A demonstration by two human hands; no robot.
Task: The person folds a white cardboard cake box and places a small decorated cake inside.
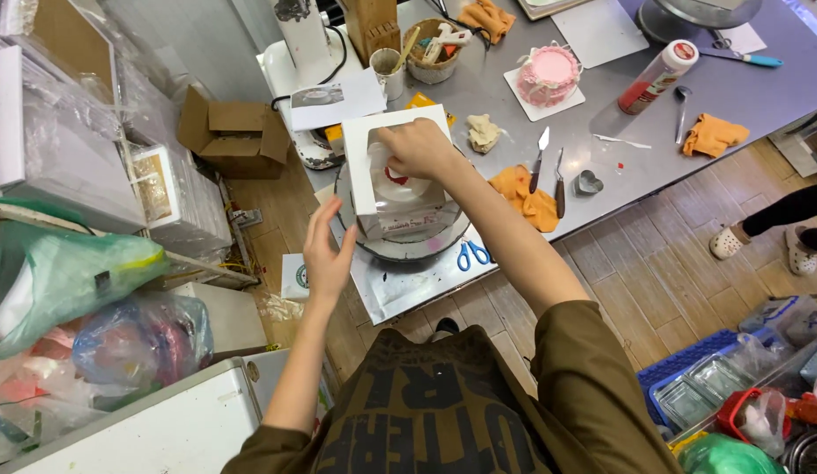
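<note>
White cake box [373, 167], square, window-lidded, on a round turntable [408, 246] on the steel worktop [619, 140]; right hand [417, 147] on its lid, fingers curled and pinching the window edge; left hand [325, 254] spread flat, just beside the box's near-left side, contact unclear; blue scissors [472, 254] right of that hand; brown cardboard carton [235, 132] beyond it; red-capped cylindrical bottle [658, 77] and pink cake [547, 76] far right.

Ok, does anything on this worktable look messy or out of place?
Yes. Blue-handled scissors lie right at the steel table's front edge, near the turntable. Two palette knives rest partly on a crumpled orange cloth, and red specks mark the steel nearby.
</note>
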